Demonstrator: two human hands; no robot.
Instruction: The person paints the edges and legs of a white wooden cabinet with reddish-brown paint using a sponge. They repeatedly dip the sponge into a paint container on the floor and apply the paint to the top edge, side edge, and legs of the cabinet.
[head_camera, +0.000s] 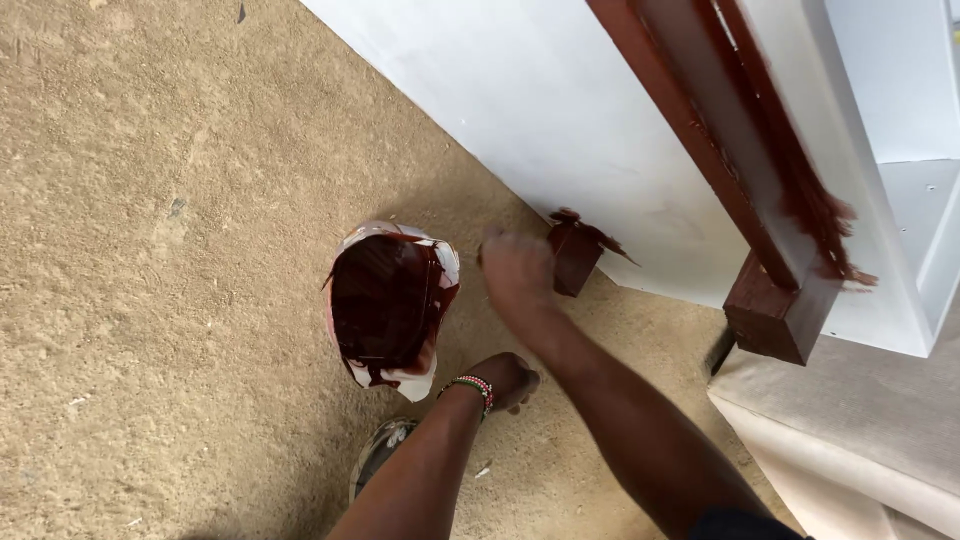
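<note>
The right hand (517, 268) is shut tight on a dark red paintbrush (577, 252) touching the white board (560, 110). The left hand (508, 380), fingers curled on nothing, rests just beside the cut white plastic jug of dark red paint (390, 305).

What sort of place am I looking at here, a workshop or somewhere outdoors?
Probably an informal furniture-painting spot, maybe outdoors: bare sandy ground, a white cabinet with wooden rails partly coated dark red-brown, and a cut-open paint container. The right hand holds a loaded brush.
</note>
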